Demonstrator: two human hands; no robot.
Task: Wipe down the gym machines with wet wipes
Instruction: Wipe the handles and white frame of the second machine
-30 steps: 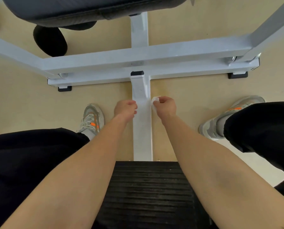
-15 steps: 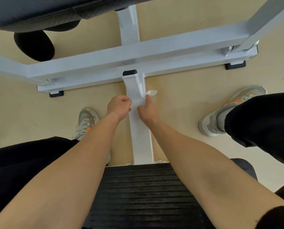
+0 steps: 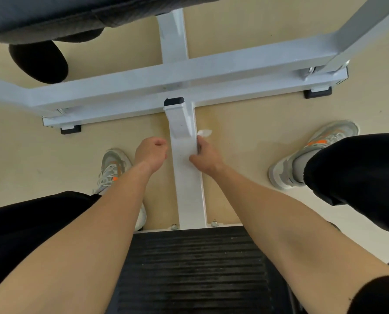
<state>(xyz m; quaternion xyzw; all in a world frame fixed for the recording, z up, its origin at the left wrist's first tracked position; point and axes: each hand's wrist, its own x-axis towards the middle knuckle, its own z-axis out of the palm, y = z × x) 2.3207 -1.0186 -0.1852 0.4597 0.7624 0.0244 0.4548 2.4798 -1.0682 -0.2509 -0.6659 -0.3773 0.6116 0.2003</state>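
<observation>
1. The right hand (image 3: 206, 157) is set at the right edge of the white beam (image 3: 190, 193). Its fingers are curled down over the beam's side and its thumb is laid towards the top face.
2. A white wipe (image 3: 204, 133) is pinched in that hand. A crumpled end is seen sticking out past the fingertips, just beside the beam's right edge and over the tan floor (image 3: 245, 155).
3. How much of the wipe lies between the palm and the metal cannot be told, as it is hidden by the hand.
4. The left hand (image 3: 151, 152) is held just left of the beam, apart from it by a narrow gap. It is curled into a fist and nothing is seen in it.
5. The beam is seen running from a ribbed black plate (image 3: 195, 268) at the bottom of the view up to a white base bar (image 3: 245, 92), where it is closed by a black cap (image 3: 174, 101).
6. A second white crossbar (image 3: 211, 69) is seen above the base bar, and black rubber feet (image 3: 70, 129) are fitted under the bar's ends.
7. Two bolts (image 3: 173, 227) are seen where the beam meets the plate.
8. Grey shoes with orange marks are planted either side: the left shoe (image 3: 111, 168) near the left hand, the right shoe (image 3: 302, 159) well apart from the beam.
9. A black roller (image 3: 39, 62) and a dark pad (image 3: 75, 12) are seen at the top left.
</observation>
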